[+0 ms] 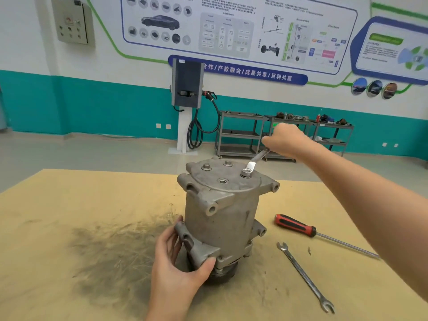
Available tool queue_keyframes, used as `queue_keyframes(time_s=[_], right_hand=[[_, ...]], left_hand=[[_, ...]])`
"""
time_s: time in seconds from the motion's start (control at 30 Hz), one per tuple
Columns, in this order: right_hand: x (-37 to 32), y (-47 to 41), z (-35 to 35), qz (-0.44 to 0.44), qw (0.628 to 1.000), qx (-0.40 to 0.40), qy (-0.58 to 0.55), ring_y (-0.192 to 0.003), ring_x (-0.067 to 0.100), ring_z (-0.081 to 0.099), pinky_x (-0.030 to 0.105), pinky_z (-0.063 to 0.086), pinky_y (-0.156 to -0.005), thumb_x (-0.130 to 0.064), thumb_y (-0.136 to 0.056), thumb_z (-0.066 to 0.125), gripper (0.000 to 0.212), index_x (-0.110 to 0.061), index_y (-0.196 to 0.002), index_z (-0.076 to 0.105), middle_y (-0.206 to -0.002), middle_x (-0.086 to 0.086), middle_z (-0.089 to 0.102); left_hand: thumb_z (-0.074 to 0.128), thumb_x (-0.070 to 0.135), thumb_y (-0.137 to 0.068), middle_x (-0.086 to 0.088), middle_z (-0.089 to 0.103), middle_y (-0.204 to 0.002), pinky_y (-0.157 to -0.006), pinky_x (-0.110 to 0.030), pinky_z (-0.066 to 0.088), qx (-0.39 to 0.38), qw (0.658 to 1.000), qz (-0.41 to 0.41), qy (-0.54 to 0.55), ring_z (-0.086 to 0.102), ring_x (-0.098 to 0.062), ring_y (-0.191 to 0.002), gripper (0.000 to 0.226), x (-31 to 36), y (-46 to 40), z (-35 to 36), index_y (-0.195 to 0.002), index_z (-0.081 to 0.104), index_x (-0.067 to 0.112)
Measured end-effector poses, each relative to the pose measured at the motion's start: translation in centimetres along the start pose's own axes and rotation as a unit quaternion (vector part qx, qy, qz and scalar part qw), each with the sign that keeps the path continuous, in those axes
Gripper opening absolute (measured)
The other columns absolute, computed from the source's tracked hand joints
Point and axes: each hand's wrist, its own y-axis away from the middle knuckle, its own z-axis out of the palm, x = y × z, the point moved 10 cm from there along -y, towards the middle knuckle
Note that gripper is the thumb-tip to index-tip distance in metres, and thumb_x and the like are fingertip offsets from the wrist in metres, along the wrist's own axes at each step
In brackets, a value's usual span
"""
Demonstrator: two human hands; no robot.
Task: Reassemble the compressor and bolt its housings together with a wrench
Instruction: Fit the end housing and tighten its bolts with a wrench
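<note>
Compressor (222, 218) standing upright at the centre of the brown table (69, 228); the right hand (286, 140) is gripping a wrench (253, 162) whose ring end is sitting on a bolt (246, 173) of the top housing, while the left hand (178, 262) is clasping a lower mounting lug; a second wrench (305, 278) and a screwdriver (298, 227) are lying to the right

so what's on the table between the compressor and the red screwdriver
Nothing: in the head view the brown tabletop is bare between the compressor and the red-handled screwdriver. The loose open-ended wrench lies nearer the camera, outside that stretch.
</note>
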Motion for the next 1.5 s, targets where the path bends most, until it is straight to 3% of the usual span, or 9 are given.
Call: queue_keyframes(time_s=[0.1,0.23,0.37,0.53,0.73,0.9,1.07,1.33,1.5], right_hand=[[4.9,2.6,-1.1,0.028,0.998,0.032,-0.036,-0.058,0.022,0.05,0.028,0.04,-0.057,-0.035,-0.094,0.044,0.037,-0.007,-0.074,0.057,-0.067,0.008,0.055],[7.5,8.7,-4.4,-0.009,0.985,0.172,-0.017,-0.048,0.021,0.041,0.025,0.031,-0.051,-0.03,-0.093,0.041,0.04,-0.013,-0.057,0.047,-0.048,0.003,0.046],[7.4,13.8,-6.1,-0.067,0.966,0.251,0.01,-0.044,0.017,0.043,0.024,0.026,-0.048,-0.034,-0.098,0.038,0.043,-0.018,-0.058,0.042,-0.042,-0.002,0.044],[7.3,13.8,-5.5,-0.084,0.968,0.237,-0.022,-0.047,0.022,0.044,0.027,0.025,-0.048,-0.034,-0.1,0.035,0.042,-0.018,-0.062,0.04,-0.046,0.002,0.046],[7.4,11.3,-4.4,-0.075,0.972,0.193,-0.108,-0.05,0.022,0.035,0.03,0.024,-0.051,-0.028,-0.101,0.032,0.043,-0.011,-0.062,0.037,-0.051,0.005,0.04],[6.9,8.5,-2.5,-0.055,0.979,0.107,-0.166,-0.055,0.024,0.043,0.035,0.036,-0.058,-0.033,-0.104,0.03,0.043,-0.008,-0.074,0.046,-0.061,0.01,0.048],[5.9,6.3,-1.1,-0.028,0.972,0.062,-0.227,-0.05,0.019,0.036,0.031,0.031,-0.052,-0.03,-0.105,0.03,0.036,-0.012,-0.077,0.043,-0.057,0.002,0.04],[7.4,9.1,-2.6,-0.041,0.965,0.151,-0.21,-0.058,0.023,0.041,0.035,0.035,-0.057,-0.032,-0.102,0.035,0.042,0.001,-0.08,0.048,-0.064,0.016,0.047],[7.6,12.1,-4.0,-0.075,0.958,0.189,-0.2,-0.055,0.023,0.043,0.033,0.035,-0.055,-0.034,-0.102,0.039,0.04,-0.012,-0.07,0.048,-0.06,0.013,0.052]], left_hand=[[0.086,-0.011,-0.057,0.014,0.058,-0.131,-0.094,-0.006,0.043,0.004,1.0,-0.008,0.01,0.056,0.0,-0.121,0.082,-0.5,-0.1,-0.1,-0.115,0.051,0.035],[0.085,-0.01,-0.059,0.016,0.056,-0.131,-0.099,-0.015,0.043,-0.002,1.0,-0.014,0.009,0.055,0.002,-0.121,0.08,-0.8,-0.1,0.0,-0.113,0.051,0.038],[0.085,0.012,-0.057,0.021,0.063,-0.124,-0.089,-0.006,0.046,-0.02,0.999,-0.029,0.041,0.056,0.003,-0.12,0.073,-1.0,-0.3,-0.3,-0.116,0.053,0.04],[0.085,0.027,-0.048,0.023,0.06,-0.129,-0.086,-0.007,0.047,-0.034,0.996,-0.038,0.067,0.057,0.004,-0.118,0.08,-0.7,-0.2,-0.1,-0.118,0.052,0.043],[0.097,0.032,-0.046,0.021,0.059,-0.132,-0.1,-0.014,0.045,-0.031,0.999,-0.02,0.032,0.054,0.002,-0.124,0.088,-0.3,0.0,0.0,-0.121,0.052,0.04],[0.087,0.036,-0.048,0.025,0.061,-0.127,-0.103,-0.027,0.042,-0.026,0.998,-0.051,0.035,0.054,0.004,-0.123,0.081,-0.8,-0.1,-0.5,-0.121,0.053,0.043],[0.086,0.035,-0.045,0.029,0.063,-0.12,-0.097,-0.018,0.046,-0.026,0.998,-0.04,0.032,0.056,0.005,-0.118,0.082,-0.4,-0.2,-0.3,-0.119,0.052,0.038],[0.085,0.042,-0.043,0.032,0.061,-0.12,-0.088,-0.007,0.047,-0.024,0.999,-0.034,0.034,0.057,0.005,-0.118,0.085,-0.2,-0.2,-0.2,-0.121,0.05,0.038],[0.084,0.043,-0.043,0.036,0.061,-0.116,-0.087,-0.004,0.045,-0.015,0.999,-0.037,0.033,0.056,0.008,-0.116,0.084,-0.1,-0.1,-0.3,-0.12,0.05,0.039]])
